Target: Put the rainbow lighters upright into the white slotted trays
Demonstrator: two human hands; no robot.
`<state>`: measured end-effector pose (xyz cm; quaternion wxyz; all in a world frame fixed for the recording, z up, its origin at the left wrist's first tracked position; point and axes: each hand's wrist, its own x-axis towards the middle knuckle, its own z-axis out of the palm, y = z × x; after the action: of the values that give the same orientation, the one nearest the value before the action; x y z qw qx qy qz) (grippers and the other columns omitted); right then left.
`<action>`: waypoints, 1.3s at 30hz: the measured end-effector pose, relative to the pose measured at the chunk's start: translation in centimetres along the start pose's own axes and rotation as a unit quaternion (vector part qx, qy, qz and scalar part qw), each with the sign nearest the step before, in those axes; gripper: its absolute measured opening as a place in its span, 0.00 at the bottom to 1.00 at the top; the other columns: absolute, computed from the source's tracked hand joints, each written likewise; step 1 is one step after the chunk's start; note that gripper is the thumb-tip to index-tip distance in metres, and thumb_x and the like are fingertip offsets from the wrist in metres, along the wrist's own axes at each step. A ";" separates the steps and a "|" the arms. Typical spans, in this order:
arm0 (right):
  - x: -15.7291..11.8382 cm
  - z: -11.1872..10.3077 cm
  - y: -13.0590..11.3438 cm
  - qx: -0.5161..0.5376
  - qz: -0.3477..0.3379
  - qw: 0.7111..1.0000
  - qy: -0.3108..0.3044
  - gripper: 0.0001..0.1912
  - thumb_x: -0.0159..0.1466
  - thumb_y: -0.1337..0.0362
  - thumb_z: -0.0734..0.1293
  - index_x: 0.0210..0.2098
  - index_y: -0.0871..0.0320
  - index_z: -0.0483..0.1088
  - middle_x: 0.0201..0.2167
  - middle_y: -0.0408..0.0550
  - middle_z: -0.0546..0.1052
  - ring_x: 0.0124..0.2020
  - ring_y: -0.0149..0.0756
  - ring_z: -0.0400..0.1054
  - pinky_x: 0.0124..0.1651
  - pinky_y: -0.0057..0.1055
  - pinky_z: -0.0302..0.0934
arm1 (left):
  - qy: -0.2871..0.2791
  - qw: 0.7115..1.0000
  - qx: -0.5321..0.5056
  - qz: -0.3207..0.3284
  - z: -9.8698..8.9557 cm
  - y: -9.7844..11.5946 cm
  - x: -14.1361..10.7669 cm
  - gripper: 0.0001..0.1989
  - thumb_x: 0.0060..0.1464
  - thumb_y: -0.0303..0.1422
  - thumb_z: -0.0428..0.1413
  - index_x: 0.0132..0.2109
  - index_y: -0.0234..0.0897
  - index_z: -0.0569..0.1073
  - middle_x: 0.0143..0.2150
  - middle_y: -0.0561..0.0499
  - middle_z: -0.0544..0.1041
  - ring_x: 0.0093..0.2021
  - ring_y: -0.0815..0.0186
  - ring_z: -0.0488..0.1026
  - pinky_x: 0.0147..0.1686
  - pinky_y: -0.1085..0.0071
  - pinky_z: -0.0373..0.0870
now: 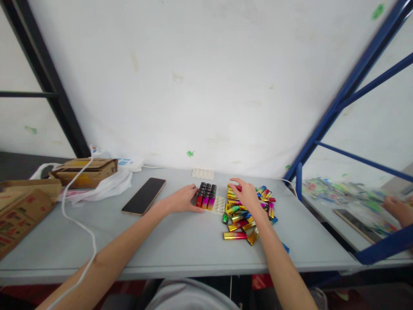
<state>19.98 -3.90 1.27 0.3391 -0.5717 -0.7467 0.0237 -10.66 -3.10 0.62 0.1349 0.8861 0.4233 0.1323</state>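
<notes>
My left hand is curled against the left side of a white holed tray, thumb at its front and fingers behind. Shiny lighters with black tops stand upright in rows on the tray's left part; the tray's right part shows bare holes. To the right lies a loose pile of metallic lighters in gold, red, green, blue and purple. Over the back of this pile is my right hand, its fingertips closed around a red and gold lighter, which the hand partly hides.
A second white tray lies by the wall. Left of my hand is a dark phone. Cardboard boxes and a plastic bag sit farther left. A white cable crosses above my left arm. A blue frame bounds the right; another person's hand shows beyond it.
</notes>
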 end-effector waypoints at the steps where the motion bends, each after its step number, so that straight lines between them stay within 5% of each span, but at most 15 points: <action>1: 0.1 0.3 0.0 -0.001 0.005 1.000 0.001 0.14 0.70 0.55 0.67 0.49 0.54 0.80 0.26 0.44 0.78 0.29 0.41 0.72 0.38 0.33 0.61 | 0.001 1.000 -0.002 0.000 0.0 0.0 0.0 0.30 0.49 0.59 0.66 0.43 0.38 0.75 0.46 0.42 0.76 0.48 0.48 0.76 0.51 0.58 0.73; 3: 0.2 0.7 -0.2 -0.001 -0.002 1.000 0.002 0.11 0.67 0.55 0.71 0.40 0.56 0.78 0.23 0.42 0.74 0.26 0.38 0.67 0.35 0.32 0.58 | 0.004 1.000 -0.007 0.005 0.1 -0.1 0.0 0.30 0.49 0.59 0.65 0.44 0.38 0.76 0.47 0.41 0.77 0.49 0.47 0.76 0.52 0.58 0.73; 7: 0.3 1.0 -0.9 0.015 -0.061 0.998 0.014 0.23 0.71 0.49 0.67 0.24 0.54 0.64 0.25 0.44 0.70 0.28 0.37 0.65 0.37 0.33 0.58 | 0.005 1.000 -0.010 0.010 0.3 -0.3 0.1 0.30 0.50 0.58 0.65 0.47 0.37 0.76 0.48 0.40 0.77 0.50 0.47 0.76 0.54 0.57 0.73; 10: 0.0 1.1 -1.5 0.052 -0.098 0.994 0.013 0.22 0.76 0.50 0.60 0.28 0.53 0.64 0.30 0.46 0.72 0.32 0.39 0.68 0.40 0.34 0.61 | 0.003 1.000 -0.011 0.010 0.3 -0.3 0.0 0.30 0.51 0.58 0.66 0.48 0.37 0.76 0.49 0.40 0.77 0.50 0.47 0.76 0.54 0.57 0.72; 16: -0.5 1.4 -2.6 0.104 -0.053 0.993 -0.030 0.18 0.78 0.49 0.55 0.39 0.52 0.67 0.26 0.43 0.74 0.28 0.40 0.69 0.36 0.33 0.59 | 0.007 1.000 -0.024 0.015 0.4 -0.4 0.0 0.29 0.51 0.57 0.66 0.48 0.38 0.76 0.48 0.42 0.77 0.50 0.48 0.76 0.53 0.59 0.72; 21: -0.9 1.7 -3.7 0.068 -0.038 0.997 0.002 0.25 0.75 0.45 0.58 0.28 0.52 0.65 0.21 0.42 0.69 0.24 0.36 0.62 0.32 0.31 0.53 | 0.007 1.000 -0.022 0.012 0.2 -0.3 0.0 0.28 0.50 0.57 0.66 0.46 0.38 0.76 0.46 0.43 0.76 0.49 0.49 0.76 0.51 0.60 0.72; 25: -1.0 2.1 -4.1 0.044 -0.003 0.998 0.035 0.24 0.70 0.50 0.62 0.21 0.52 0.59 0.17 0.40 0.62 0.22 0.33 0.52 0.30 0.32 0.46 | 0.010 1.000 -0.020 0.006 0.1 -0.1 0.0 0.28 0.50 0.58 0.65 0.45 0.39 0.75 0.45 0.44 0.76 0.48 0.49 0.76 0.49 0.61 0.72; 31: -1.0 2.0 -4.3 0.071 0.023 0.996 0.050 0.17 0.65 0.56 0.61 0.21 0.52 0.58 0.17 0.38 0.60 0.22 0.32 0.52 0.29 0.32 0.43 | 0.007 1.000 -0.010 0.004 0.2 -0.1 0.1 0.29 0.49 0.59 0.66 0.45 0.39 0.75 0.46 0.43 0.76 0.50 0.47 0.76 0.52 0.59 0.72; 39: -1.0 1.8 -4.9 0.096 0.019 0.993 0.061 0.24 0.68 0.48 0.59 0.20 0.52 0.55 0.17 0.38 0.57 0.22 0.32 0.49 0.31 0.34 0.43 | -0.003 1.000 0.001 0.002 0.2 -0.1 0.1 0.30 0.50 0.57 0.66 0.47 0.37 0.75 0.47 0.42 0.76 0.49 0.48 0.76 0.51 0.59 0.72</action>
<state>15.05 -5.88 1.50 0.4370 -0.5506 -0.7081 0.0664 -10.60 -3.00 0.46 0.1348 0.8872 0.4217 0.1299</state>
